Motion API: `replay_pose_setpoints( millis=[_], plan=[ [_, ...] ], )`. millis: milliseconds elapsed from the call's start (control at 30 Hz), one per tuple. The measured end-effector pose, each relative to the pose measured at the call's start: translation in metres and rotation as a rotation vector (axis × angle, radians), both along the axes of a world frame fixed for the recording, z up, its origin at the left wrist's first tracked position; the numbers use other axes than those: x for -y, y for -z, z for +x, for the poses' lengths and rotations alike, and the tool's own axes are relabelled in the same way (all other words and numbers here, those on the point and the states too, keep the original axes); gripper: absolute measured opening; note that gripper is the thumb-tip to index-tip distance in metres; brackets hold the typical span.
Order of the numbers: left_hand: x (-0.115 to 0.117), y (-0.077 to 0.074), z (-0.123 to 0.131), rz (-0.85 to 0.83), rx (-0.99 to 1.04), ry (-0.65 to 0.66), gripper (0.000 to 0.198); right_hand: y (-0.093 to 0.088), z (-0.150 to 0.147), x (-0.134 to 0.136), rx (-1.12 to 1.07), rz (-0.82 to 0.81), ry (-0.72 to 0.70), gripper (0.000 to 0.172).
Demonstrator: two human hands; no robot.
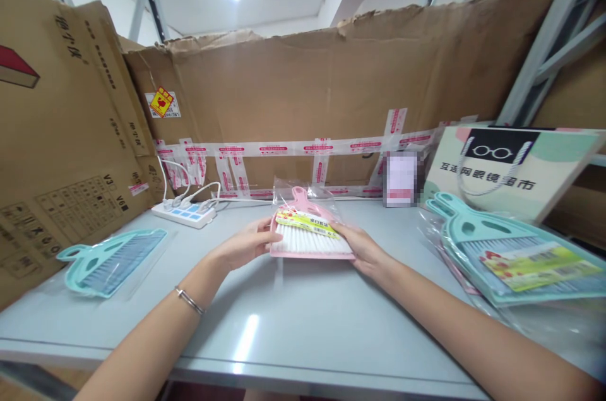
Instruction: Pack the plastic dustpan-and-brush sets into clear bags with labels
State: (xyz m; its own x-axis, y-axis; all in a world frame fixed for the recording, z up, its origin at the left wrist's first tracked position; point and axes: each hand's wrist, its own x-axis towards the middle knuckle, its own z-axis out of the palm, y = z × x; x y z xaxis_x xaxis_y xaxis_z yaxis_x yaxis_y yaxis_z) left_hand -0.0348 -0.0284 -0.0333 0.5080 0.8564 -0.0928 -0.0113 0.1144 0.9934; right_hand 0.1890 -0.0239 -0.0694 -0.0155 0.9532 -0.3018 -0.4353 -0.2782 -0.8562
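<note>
Between my two hands is a pink dustpan and brush set [310, 243] with white bristles, in a clear plastic bag. A yellow-green label [307, 222] lies across it. My left hand [250, 242] grips its left edge, thumb on the front. My right hand [362, 245] is closed on its right edge, with the fingers partly hidden behind. The set's handle points away from me, toward the back of the table. To the left lies a turquoise dustpan and brush set [113, 260] in clear plastic. On the right is a stack of bagged turquoise dustpan sets [516, 249].
A white power strip [184, 214] with plugged-in cables sits at the back left of the grey table [227, 331]. Cardboard [293, 91] walls the back and left. A paper bag [511, 167] with rope handles stands at right, beside a blurred upright card-like object [401, 180].
</note>
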Motion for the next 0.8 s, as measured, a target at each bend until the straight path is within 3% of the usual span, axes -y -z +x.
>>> replay_pose_setpoints(
  millis=[100,200,400,567,667,800],
  plan=[
    [-0.002,-0.007,-0.012,-0.039,0.013,0.133,0.06,0.001,0.0,-0.001,0.003,-0.014,-0.008,0.013],
    [-0.006,-0.005,-0.016,-0.089,0.0,0.103,0.058,0.001,-0.001,0.0,-0.009,-0.021,-0.026,0.012],
    [-0.012,0.012,-0.003,-0.158,-0.028,-0.25,0.029,-0.007,0.007,0.003,-0.07,0.039,-0.148,0.018],
    [-0.013,0.015,0.004,-0.024,-0.098,-0.483,0.035,-0.015,0.02,0.005,-0.124,0.16,-0.378,0.034],
    [-0.012,0.016,0.004,0.057,-0.12,-0.535,0.042,-0.013,0.02,0.004,-0.091,0.143,-0.314,0.031],
    [-0.011,0.019,0.006,0.095,-0.044,-0.489,0.044,-0.004,0.012,0.001,-0.079,0.038,-0.139,0.017]
  ],
)
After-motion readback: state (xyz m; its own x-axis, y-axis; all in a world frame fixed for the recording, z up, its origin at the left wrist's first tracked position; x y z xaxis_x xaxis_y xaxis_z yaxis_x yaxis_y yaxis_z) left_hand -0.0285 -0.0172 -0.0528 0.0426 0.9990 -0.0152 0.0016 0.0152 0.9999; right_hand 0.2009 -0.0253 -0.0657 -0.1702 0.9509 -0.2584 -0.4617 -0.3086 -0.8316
